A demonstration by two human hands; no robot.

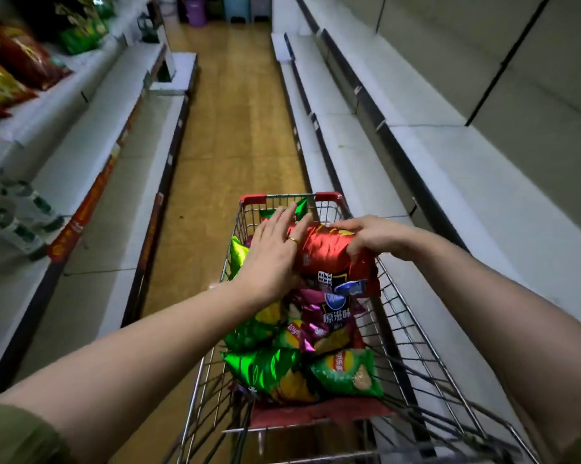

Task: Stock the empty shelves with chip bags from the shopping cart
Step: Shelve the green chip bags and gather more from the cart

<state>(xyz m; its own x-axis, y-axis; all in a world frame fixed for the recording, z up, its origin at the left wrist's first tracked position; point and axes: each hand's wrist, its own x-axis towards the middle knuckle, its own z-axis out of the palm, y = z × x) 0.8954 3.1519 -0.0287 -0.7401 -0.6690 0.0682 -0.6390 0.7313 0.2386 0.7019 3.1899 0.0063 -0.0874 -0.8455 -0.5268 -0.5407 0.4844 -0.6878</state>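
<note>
A wire shopping cart (406,316) stands in the aisle below me, filled with several chip bags in green, purple and red. A red chip bag (329,252) lies on top of the pile at the cart's far end. My right hand (372,237) grips its right edge with curled fingers. My left hand (275,249) lies flat against the bag's left side, fingers straight, a ring on one finger. A green bag (346,373) and a purple bag (336,313) lie nearer to me in the cart.
White bare shelves (433,155) run along the right side of the aisle. On the left, upper shelves hold red chip bags (17,61) and green bags (81,31); white packs (17,212) sit lower. The wooden floor (228,112) stretches ahead.
</note>
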